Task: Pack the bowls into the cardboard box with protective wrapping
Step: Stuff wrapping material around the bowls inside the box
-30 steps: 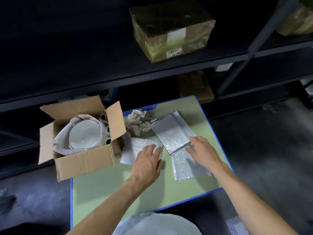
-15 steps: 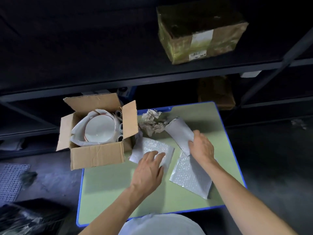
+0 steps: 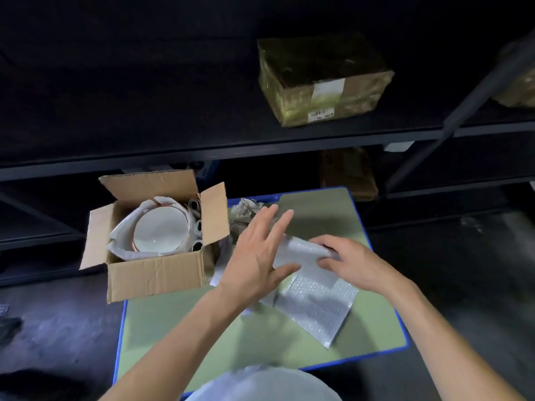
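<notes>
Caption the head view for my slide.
Right hand grips bubble wrap over the table; left hand open beside the cardboard box holding a bowl.

My left hand [image 3: 254,256] and right hand [image 3: 353,264] are bare, with both forearms [image 3: 179,337] uncovered right down to the bottom edge of the view. Between my arms, at the lower edge, shows a rounded piece of my pale, whitish garment [image 3: 260,383], smooth and a little blurred
</notes>
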A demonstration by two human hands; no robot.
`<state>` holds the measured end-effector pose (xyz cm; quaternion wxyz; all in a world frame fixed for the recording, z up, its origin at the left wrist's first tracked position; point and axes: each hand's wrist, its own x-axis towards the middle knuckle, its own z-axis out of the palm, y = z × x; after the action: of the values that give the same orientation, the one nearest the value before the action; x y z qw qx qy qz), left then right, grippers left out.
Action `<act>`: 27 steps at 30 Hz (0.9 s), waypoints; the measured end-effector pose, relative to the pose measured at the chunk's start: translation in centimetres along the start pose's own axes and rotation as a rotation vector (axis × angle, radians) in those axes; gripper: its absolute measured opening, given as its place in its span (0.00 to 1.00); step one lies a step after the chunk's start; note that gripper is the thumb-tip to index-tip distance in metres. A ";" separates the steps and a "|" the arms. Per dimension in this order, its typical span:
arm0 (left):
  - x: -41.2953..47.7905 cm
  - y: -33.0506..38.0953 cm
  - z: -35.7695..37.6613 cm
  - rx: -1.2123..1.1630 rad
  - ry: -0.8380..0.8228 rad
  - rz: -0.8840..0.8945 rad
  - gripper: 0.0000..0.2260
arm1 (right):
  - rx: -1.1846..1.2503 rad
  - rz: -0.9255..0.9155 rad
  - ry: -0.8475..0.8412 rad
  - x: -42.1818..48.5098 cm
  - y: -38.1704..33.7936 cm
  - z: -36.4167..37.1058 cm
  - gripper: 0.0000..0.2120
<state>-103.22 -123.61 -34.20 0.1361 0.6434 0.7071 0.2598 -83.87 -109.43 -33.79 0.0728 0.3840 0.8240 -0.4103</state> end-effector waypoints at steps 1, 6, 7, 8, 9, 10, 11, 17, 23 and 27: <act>0.2 0.1 -0.4 0.041 -0.036 0.022 0.39 | -0.021 -0.014 -0.036 -0.2 -0.6 0.0 0.16; -0.3 -0.1 -1.8 -0.013 -0.132 -0.018 0.26 | -0.085 -0.123 -0.147 -0.2 -3.8 -0.5 0.19; -0.6 -0.3 -2.3 -0.082 -0.139 -0.032 0.23 | -0.081 -0.150 -0.164 -0.2 -4.4 -0.6 0.18; -0.9 -0.4 -2.7 -0.131 -0.146 -0.042 0.21 | -0.079 -0.172 -0.175 -0.3 -4.9 -0.7 0.15; -1.2 -0.4 -3.2 -0.156 -0.153 -0.047 0.18 | -0.080 -0.186 -0.178 -0.3 -5.4 -0.8 0.12; -1.4 -0.4 -3.7 -0.168 -0.159 -0.050 0.15 | -0.084 -0.193 -0.175 -0.3 -5.8 -0.9 0.10; -1.7 -0.5 -4.1 -0.170 -0.163 -0.055 0.14 | -0.089 -0.204 -0.163 -0.2 -6.3 -0.8 0.08; -2.8 -0.8 -5.5 0.176 -0.177 -0.033 0.26 | -0.113 -0.303 -0.016 0.6 -8.6 0.3 0.04; -4.1 -0.7 -6.6 0.017 -0.195 -0.107 0.26 | -0.092 -0.306 -0.103 1.4 -10.4 1.2 0.08; -5.1 -1.6 -8.1 -0.072 -0.235 -0.145 0.14 | -0.155 -0.324 -0.171 1.4 -11.8 1.4 0.09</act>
<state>-108.13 -130.22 -29.03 0.2596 0.6111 0.7212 0.1974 -93.23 -114.01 -28.01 0.1051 0.2035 0.8948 -0.3833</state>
